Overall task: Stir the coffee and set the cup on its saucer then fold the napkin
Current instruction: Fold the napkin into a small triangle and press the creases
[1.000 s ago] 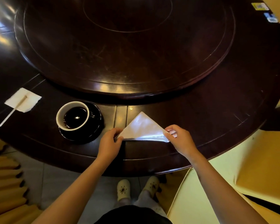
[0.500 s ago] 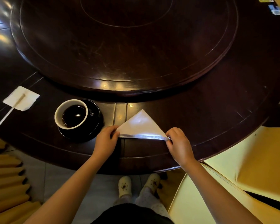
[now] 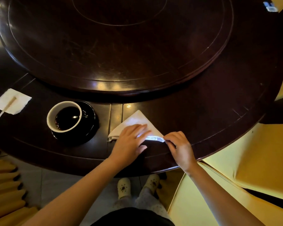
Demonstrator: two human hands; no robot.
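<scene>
Since the earlier frame the left hand (image 3: 129, 141) has let go of the left corner of the white triangular folded napkin (image 3: 136, 119), low in the centre of the frame on the dark round wooden table (image 3: 203, 119), and now lies flat on it with straight fingers, while the right hand (image 3: 178, 145) pinches its right corner with curled fingers.

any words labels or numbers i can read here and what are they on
No text can be read.
Blue and white sticker at the top right of the view: too small and blurred to read.
The cup, saucer and napkin show no print.
</scene>
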